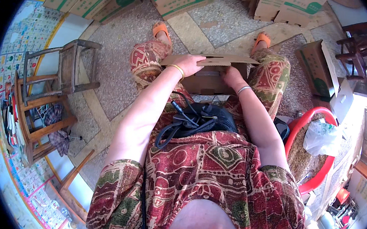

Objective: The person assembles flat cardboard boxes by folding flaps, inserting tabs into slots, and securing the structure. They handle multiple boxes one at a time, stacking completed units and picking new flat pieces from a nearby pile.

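Observation:
A brown cardboard box (209, 91) sits between my knees, its long flap (227, 60) lifted along the far side. My left hand (189, 65) holds the left part of the flap, fingers lying over its upper face. Under the flap, at the right of the opening, my right hand (234, 78) is closed on the cardboard with bent fingers; its fingertips are partly hidden. A gold bangle circles the left wrist and a silver one the right. Close to my lap lies a black bag (205, 118) with straps.
Printed cartons (176, 0) stand ahead, and another carton (316, 67) lies at the right. Wooden chairs (67, 67) stand on the left, with a small dark chair (359, 53) at far right. Beside my right arm is a red-rimmed round seat (290, 145) bearing a plastic bag (321, 138).

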The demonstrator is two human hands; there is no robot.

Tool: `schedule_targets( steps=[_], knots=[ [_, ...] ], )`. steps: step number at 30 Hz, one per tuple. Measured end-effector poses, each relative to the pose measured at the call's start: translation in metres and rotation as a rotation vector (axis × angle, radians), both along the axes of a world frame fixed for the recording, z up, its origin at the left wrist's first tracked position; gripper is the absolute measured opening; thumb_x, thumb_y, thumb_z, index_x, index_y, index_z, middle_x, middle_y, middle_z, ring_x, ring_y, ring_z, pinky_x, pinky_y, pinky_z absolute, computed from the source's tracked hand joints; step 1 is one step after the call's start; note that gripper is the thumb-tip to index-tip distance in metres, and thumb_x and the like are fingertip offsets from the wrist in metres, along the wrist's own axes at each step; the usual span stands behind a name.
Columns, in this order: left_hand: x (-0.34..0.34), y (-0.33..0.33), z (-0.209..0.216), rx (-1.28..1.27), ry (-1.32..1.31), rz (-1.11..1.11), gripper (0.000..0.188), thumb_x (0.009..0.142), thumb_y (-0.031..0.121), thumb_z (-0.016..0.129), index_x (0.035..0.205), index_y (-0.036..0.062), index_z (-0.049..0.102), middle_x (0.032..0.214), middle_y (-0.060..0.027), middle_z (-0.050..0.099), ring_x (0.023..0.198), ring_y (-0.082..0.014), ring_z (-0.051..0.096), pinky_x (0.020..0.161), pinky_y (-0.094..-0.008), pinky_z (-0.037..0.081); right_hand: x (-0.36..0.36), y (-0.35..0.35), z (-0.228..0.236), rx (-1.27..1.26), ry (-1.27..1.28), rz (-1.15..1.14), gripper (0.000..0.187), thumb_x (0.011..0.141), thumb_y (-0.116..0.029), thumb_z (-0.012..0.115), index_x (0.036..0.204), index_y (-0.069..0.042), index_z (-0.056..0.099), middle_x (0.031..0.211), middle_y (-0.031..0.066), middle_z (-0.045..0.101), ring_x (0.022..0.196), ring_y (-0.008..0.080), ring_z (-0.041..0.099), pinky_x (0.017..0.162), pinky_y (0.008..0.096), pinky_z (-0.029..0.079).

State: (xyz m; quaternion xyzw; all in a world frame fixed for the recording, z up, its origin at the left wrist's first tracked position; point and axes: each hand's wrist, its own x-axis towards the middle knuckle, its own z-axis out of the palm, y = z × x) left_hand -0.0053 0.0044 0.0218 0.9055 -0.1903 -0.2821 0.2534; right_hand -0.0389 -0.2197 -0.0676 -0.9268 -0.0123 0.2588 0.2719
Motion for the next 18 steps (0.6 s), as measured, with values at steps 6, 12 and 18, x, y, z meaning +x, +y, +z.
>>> schedule_targets(
  steps=[6,12,18],
  knots=[
    [0.007,0.002,-0.013,0.043,0.080,0.009,0.046,0.088,0.035,0.057,0.131,0.0220,0.052,0.124,-0.0144,0.058,0.112,-0.0315,0.056,0.096,-0.0355,0.044,-0.007,-0.025,0.093,0.111,-0.358,0.212,0.024,0.083,-0.020,0.062,0.100,-0.003,0.065,0.094,0.0210,0.066,0.084,0.0368,0.063,0.076,0.0400,0.050],
    [0.015,0.003,-0.024,0.019,0.060,0.005,0.046,0.087,0.032,0.058,0.131,0.0169,0.053,0.123,-0.0177,0.058,0.112,-0.0329,0.056,0.096,-0.0354,0.043,-0.020,-0.116,0.197,0.218,-0.558,-0.126,0.024,0.085,-0.017,0.062,0.106,-0.005,0.065,0.091,0.0166,0.067,0.085,0.0327,0.065,0.075,0.0352,0.050],
    [0.029,0.002,-0.047,-0.002,0.030,-0.005,0.047,0.087,0.031,0.058,0.129,0.0113,0.054,0.123,-0.0180,0.059,0.113,-0.0317,0.056,0.096,-0.0353,0.043,-0.020,-0.189,0.162,-0.360,-0.714,-0.286,0.038,0.082,-0.021,0.063,0.116,-0.006,0.061,0.109,0.0182,0.063,0.103,0.0317,0.060,0.089,0.0404,0.047]
  ],
)
